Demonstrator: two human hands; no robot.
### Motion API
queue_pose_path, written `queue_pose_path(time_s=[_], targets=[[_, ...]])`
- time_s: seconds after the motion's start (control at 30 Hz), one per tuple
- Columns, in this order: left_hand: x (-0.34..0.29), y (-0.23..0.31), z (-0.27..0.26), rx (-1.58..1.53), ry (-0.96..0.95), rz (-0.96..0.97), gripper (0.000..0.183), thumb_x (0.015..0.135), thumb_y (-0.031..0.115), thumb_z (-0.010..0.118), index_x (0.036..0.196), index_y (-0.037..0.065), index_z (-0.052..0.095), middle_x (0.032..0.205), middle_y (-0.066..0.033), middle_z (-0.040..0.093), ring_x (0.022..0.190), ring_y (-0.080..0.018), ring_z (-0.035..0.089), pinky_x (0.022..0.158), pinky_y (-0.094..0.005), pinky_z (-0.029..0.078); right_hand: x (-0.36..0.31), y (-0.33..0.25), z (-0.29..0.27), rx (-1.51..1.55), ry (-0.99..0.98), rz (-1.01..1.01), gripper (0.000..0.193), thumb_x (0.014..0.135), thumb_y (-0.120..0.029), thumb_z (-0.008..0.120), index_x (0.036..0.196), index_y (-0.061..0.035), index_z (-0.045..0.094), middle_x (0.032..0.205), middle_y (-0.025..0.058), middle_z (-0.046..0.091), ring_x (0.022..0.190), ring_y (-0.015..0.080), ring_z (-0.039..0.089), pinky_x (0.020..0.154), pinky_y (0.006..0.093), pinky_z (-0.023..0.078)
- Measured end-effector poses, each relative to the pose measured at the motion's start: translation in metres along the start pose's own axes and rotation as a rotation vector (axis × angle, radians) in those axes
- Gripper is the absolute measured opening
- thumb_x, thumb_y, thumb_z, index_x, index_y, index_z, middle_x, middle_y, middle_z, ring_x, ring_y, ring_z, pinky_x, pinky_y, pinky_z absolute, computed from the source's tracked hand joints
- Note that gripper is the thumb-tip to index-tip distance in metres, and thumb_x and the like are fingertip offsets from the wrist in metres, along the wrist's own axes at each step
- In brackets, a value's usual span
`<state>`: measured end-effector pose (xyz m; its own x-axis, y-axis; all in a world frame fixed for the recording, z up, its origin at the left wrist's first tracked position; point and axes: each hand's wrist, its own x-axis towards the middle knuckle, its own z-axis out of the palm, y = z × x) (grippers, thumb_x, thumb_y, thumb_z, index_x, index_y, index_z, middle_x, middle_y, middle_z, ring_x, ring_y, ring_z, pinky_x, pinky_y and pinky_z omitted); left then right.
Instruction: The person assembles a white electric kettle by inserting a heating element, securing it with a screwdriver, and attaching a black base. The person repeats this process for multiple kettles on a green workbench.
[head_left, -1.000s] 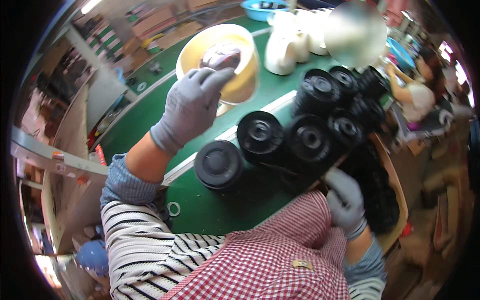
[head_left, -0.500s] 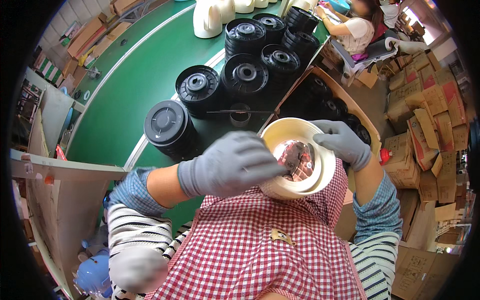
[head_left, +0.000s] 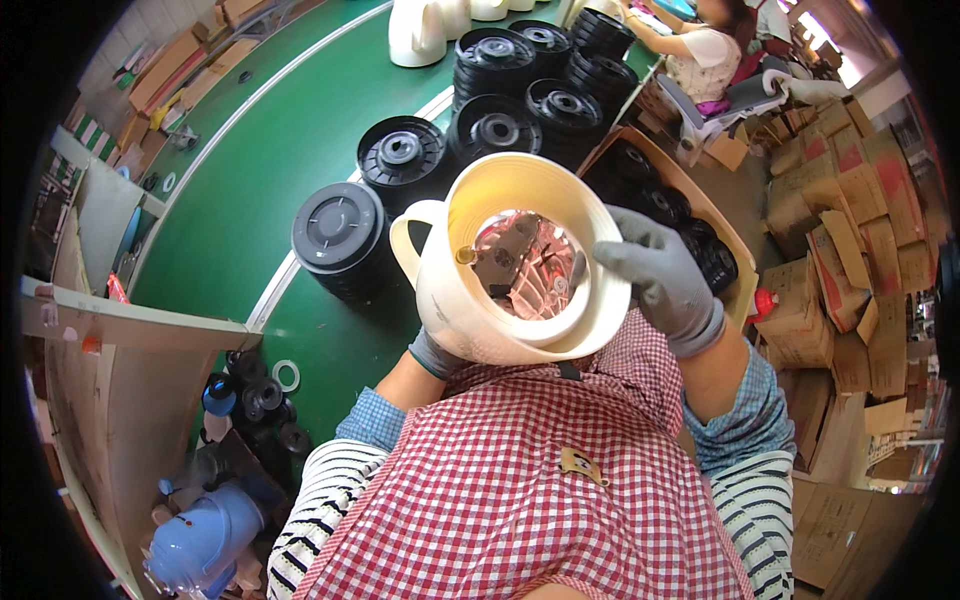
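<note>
A cream plastic jug shell with a wide open mouth (head_left: 455, 318) hangs between two grey-gloved hands, just above a red-and-white checked cloth apron (head_left: 520, 430). Half a second earlier the left hand (head_left: 434, 355) blurs across the mouth; now it sits low at the shell's left underside, mostly hidden, and its finger positions cannot be told. The right hand (head_left: 675, 290) pinches the right rim, thumb at the opening's edge. The shell is turned so that its curved cream loop handle (head_left: 402, 245) shows at left. With the mouth uncovered, its shiny, mirror-like inner surface (head_left: 530, 268) lies in plain view, apparently ready for a look or further handling.

Room is tight ahead: ribbed black plastic disc stacks (head_left: 498, 128) crowd the far side, and a flat-topped black round stack (head_left: 340, 225) stands near the handle. At right, a tan-walled box of black parts (head_left: 741, 290) borders the right hand. The broadest open stretch of the smooth green tabletop (head_left: 230, 200) runs leftward, past a straight white strip (head_left: 275, 292).
</note>
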<state>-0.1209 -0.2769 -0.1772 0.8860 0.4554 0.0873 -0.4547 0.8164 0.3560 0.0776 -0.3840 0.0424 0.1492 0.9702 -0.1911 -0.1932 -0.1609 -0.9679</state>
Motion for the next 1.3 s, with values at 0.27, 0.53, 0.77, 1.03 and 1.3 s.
queue_pose_path(time_s=[0.27, 0.53, 0.77, 1.03, 1.3], targets=[[-0.036, 0.007, -0.012, -0.290, 0.024, 0.155, 0.058, 0.109, 0.045, 0.036, 0.152, 0.006, 0.041, 0.151, -0.0188, 0.047, 0.132, -0.0310, 0.053, 0.113, -0.0467, 0.045, -0.002, 0.038, 0.053, 0.016, 0.045, 0.137, 0.059, 0.097, -0.016, 0.064, 0.146, 0.0101, 0.044, 0.130, 0.0167, 0.063, 0.113, 0.0196, 0.066, 0.098, 0.0309, 0.055], [-0.085, 0.057, 0.012, -0.255, 0.114, 0.199, 0.058, 0.109, 0.045, 0.038, 0.151, 0.006, 0.041, 0.149, -0.0190, 0.049, 0.131, -0.0304, 0.055, 0.112, -0.0460, 0.047, 0.108, 0.068, 0.044, -0.736, 0.036, -0.466, 0.068, 0.092, -0.045, 0.072, 0.141, -0.0002, 0.057, 0.140, 0.0251, 0.058, 0.129, 0.0332, 0.058, 0.109, 0.0403, 0.045], [-0.147, 0.094, 0.030, -0.189, 0.250, 0.374, 0.059, 0.108, 0.046, 0.040, 0.150, 0.005, 0.042, 0.147, -0.0192, 0.051, 0.130, -0.0299, 0.056, 0.111, -0.0453, 0.048, 0.210, 0.080, 0.192, -1.481, -0.432, -0.473, 0.130, 0.060, -0.077, 0.078, 0.163, -0.0194, 0.024, 0.166, 0.0253, 0.021, 0.152, 0.0483, 0.019, 0.122, 0.0627, 0.011], [-0.182, 0.102, 0.034, -0.201, 0.313, 0.494, 0.060, 0.108, 0.047, 0.042, 0.149, 0.004, 0.043, 0.146, -0.0194, 0.053, 0.128, -0.0293, 0.058, 0.110, -0.0446, 0.049, 0.250, 0.110, 0.209, -1.506, -0.473, -0.313, 0.120, 0.060, -0.078, 0.074, 0.159, -0.0229, 0.035, 0.165, 0.0209, 0.027, 0.148, 0.0460, 0.030, 0.118, 0.0595, 0.027], [-0.162, 0.096, 0.043, -0.256, 0.257, 0.407, 0.061, 0.107, 0.047, 0.044, 0.149, 0.003, 0.044, 0.144, -0.0197, 0.055, 0.127, -0.0287, 0.060, 0.109, -0.0438, 0.051, 0.204, 0.068, 0.147, -0.768, -0.356, -0.772, 0.107, 0.063, -0.051, 0.087, 0.147, 0.0007, 0.047, 0.146, 0.0242, 0.050, 0.138, 0.0391, 0.046, 0.116, 0.0467, 0.037]])
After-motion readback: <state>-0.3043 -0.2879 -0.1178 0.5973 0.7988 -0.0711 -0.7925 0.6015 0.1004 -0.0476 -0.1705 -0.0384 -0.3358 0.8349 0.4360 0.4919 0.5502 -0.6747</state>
